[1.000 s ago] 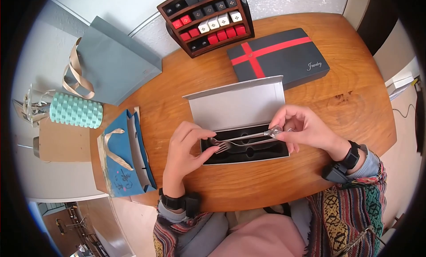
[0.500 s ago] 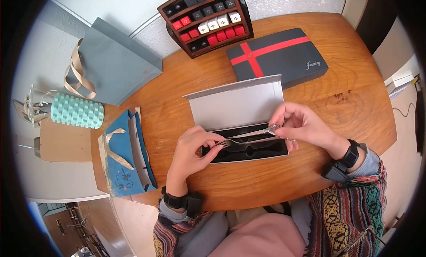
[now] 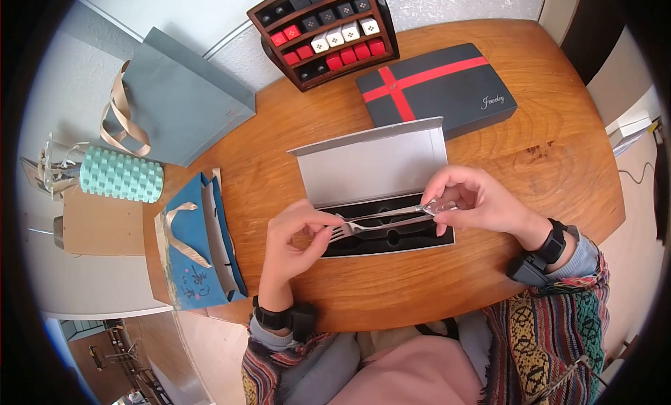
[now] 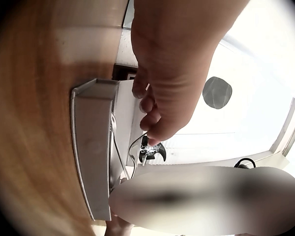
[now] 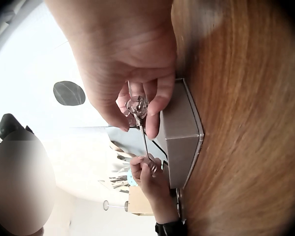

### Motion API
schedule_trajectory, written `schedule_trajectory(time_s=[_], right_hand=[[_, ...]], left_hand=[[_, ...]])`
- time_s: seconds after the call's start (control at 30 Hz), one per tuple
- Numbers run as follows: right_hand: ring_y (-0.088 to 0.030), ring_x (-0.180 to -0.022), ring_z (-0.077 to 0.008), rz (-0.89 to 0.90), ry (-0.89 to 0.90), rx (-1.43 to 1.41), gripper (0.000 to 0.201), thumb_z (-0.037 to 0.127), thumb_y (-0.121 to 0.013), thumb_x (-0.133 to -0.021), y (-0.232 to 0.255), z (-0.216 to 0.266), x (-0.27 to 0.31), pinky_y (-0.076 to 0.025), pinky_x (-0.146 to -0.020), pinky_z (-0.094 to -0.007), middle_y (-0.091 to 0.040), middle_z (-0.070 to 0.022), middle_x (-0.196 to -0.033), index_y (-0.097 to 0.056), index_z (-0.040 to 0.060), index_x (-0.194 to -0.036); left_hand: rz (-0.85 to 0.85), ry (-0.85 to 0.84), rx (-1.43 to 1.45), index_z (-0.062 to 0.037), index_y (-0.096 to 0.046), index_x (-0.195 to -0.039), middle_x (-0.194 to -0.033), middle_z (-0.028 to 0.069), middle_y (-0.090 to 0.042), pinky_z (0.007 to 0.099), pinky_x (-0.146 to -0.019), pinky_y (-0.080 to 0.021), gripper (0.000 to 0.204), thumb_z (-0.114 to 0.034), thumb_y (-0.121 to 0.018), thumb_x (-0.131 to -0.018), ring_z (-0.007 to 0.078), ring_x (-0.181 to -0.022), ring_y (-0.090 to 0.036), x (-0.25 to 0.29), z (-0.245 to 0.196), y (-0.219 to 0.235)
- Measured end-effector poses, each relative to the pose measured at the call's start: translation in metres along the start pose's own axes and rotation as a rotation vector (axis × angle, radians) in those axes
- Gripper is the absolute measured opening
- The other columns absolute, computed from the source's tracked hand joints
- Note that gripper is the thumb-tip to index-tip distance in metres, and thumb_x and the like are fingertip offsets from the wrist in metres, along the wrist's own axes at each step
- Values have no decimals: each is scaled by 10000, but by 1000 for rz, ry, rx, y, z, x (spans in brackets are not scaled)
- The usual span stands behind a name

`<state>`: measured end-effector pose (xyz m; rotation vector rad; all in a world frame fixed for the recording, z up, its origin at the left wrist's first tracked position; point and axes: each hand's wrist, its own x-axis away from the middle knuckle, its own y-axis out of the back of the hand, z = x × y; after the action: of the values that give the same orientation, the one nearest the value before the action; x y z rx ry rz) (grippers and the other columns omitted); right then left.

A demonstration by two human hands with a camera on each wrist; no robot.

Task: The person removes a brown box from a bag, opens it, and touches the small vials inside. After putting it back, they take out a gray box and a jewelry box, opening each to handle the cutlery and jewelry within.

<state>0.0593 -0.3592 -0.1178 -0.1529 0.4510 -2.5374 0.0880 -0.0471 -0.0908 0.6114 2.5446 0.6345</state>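
Over an open long box (image 3: pixel 370 160) with a black cutout insert (image 3: pixel 363 247), both hands hold silver cutlery. My left hand (image 3: pixel 292 239) pinches a fork (image 3: pixel 348 229) at its tines, between thumb and fingertips. My right hand (image 3: pixel 470 197) grips the clear, faceted handle end (image 3: pixel 437 207) with thumb and fingers; in the right wrist view this crystal-like end (image 5: pixel 136 106) sits between the fingertips. Behind the fork lies a second slim utensil, its handle also running to my right hand. In the left wrist view its rounded, spoon-like head (image 4: pixel 113 123) shows against the box.
A dark box with red ribbon (image 3: pixel 437 87) lies behind the open box. A wooden rack with red, white and black cubes (image 3: pixel 328 34) stands at the back. A blue bag (image 3: pixel 196 251), a grey bag (image 3: pixel 182 97) and a mint textured cylinder (image 3: pixel 120 173) are at left.
My left hand has closed its thumb and fingers on the fork's tines and drawn slightly left. My right hand has stayed nearly in place, its fingers shifting a little on the clear handle end.
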Motion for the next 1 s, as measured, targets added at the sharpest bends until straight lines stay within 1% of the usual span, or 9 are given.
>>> schedule_trajectory(time_s=[0.13, 0.23, 0.33, 0.43, 0.53, 0.63, 0.73, 0.83, 1.0], right_hand=[[-651, -787, -104, 9, 10, -2, 175, -11, -624, -912, 0, 0, 1, -516, -638, -204, -572, -15, -978, -576, 43, -1071], [-648, -782, -101, 22, 55, -21, 170, -19, -606, -918, 0, -1, 1, -507, -625, -205, -572, -26, -1001, -573, 45, -1072], [-643, -778, -94, 19, 34, -41, 158, -3, -613, -926, 1, -1, 2, -502, -620, -207, -594, -26, -983, -578, 43, -1072], [-651, -787, -95, 63, -7, -6, 149, 22, -629, -931, 3, -1, 2, -503, -625, -205, -617, -21, -944, -582, 39, -1071], [-656, -785, -82, 39, 11, -50, 155, 47, -649, -928, 1, -3, 1, -489, -597, -187, -636, -12, -920, -587, 41, -1070], [-657, -775, -62, -25, -75, -41, 151, 56, -659, -924, 1, 7, 2, -469, -558, -170, -637, -7, -942, -589, 52, -1057], [-651, -759, -44, -56, -45, -42, 149, 66, -671, -918, 2, 3, 0, -453, -529, -162, -649, -1, -929, -588, 60, -1042], [-654, -759, -50, -64, -82, -18, 161, 79, -689, -909, 2, 2, 0, -454, -531, -165, -664, -8, -907, -582, 57, -1027], [-663, -761, -57, -23, -63, -50, 177, 70, -710, -889, 3, -3, 1, -461, -537, -170, -681, -16, -893, -579, 56, -1008]], left_hand=[[-62, 0, 10, -78, -739, -905, -662, -7, -549, 234, -505, -316, 197, 48, -666, -772, 89, -597, -455, 2, 2, 0], [-103, -11, 10, -83, -738, -900, -643, -15, -539, 239, -504, -306, 200, 51, -665, -771, 93, -592, -449, 3, 4, -1], [-114, -48, 10, -91, -737, -896, -620, -26, -525, 246, -504, -298, 206, 54, -664, -769, 94, -590, -443, 3, 6, -1], [-105, -29, -6, -96, -739, -892, -603, -33, -514, 249, -505, -296, 209, 54, -666, -766, 96, -588, -439, 2, 3, -1], [-93, -25, -13, -97, -740, -887, -607, -31, -516, 249, -505, -296, 207, 53, -669, -764, 98, -587, -437, 2, 4, -1], [-95, -31, -8, -96, -741, -885, -610, -29, -518, 249, -504, -296, 204, 51, -672, -762, 99, -585, -438, 2, 4, -1], [-99, -37, -16, -96, -742, -887, -616, -27, -523, 248, -502, -296, 204, 51, -673, -764, 98, -584, -440, 1, 5, -2], [-104, -28, -33, -96, -743, -885, -621, -26, -527, 245, -498, -296, 204, 54, -672, -765, 97, -583, -441, 2, 5, -2], [-101, -26, -45, -96, -744, -880, -620, -24, -529, 242, -494, -299, 205, 57, -671, -765, 95, -582, -443, 1, 5, -3]])
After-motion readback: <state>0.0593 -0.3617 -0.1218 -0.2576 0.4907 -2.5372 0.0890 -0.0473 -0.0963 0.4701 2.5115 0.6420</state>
